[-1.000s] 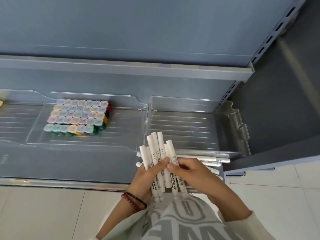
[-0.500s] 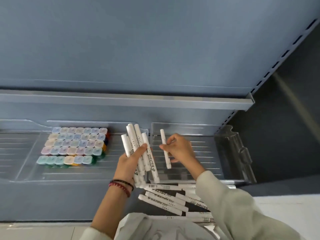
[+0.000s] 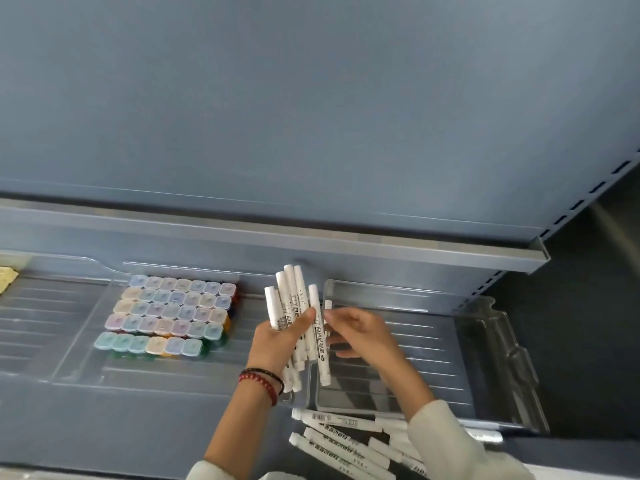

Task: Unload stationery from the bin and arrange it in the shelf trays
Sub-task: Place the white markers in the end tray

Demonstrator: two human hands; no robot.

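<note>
The left hand is curled round a fanned bundle of white markers, caps up, held over the gap between the two clear trays on the shelf. The right hand reaches in beside it, thumb and forefinger pinching what looks like the outermost marker near its cap, though blur makes it hard to be sure which one it has. The right tray below that hand holds nothing as yet, while the left tray carries rows of small pots with pale lids. Some loose markers lie lower down, waiting their turn. To do this step well, draw one marker straight up and out so the rest of the fan does not slide, with the left grip snug low on the barrels. Lay it flat against a wall of the right tray, in line with the ribs of its floor, cap pointing the same way each time, and build the row outward from there
</note>
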